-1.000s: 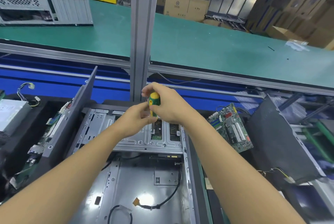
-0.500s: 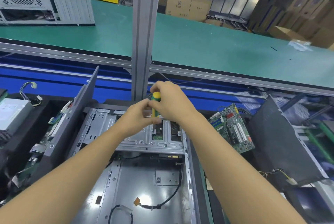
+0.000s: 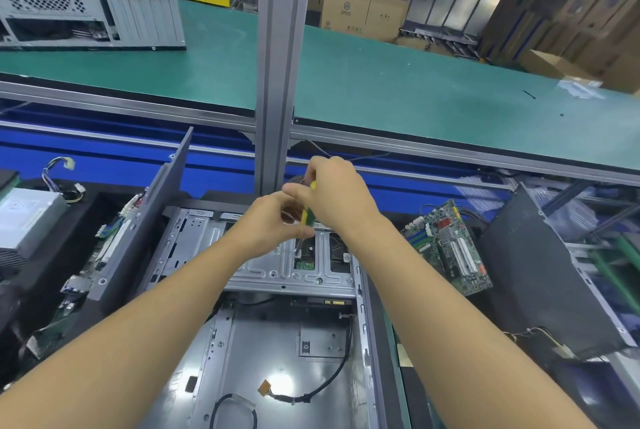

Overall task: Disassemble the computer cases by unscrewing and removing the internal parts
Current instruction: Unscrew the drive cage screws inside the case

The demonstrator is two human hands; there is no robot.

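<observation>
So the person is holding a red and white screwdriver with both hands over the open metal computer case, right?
Not quite: the head view shows the screwdriver is green and yellow, not red and white. The rest holds: the left hand and right hand both hold it over the open metal computer case.

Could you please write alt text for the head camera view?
Both hands grip a yellow-green screwdriver, right hand on top, left hand lower, tip down on the metal drive bracket of an open computer case. A loose motherboard lies right.
</observation>
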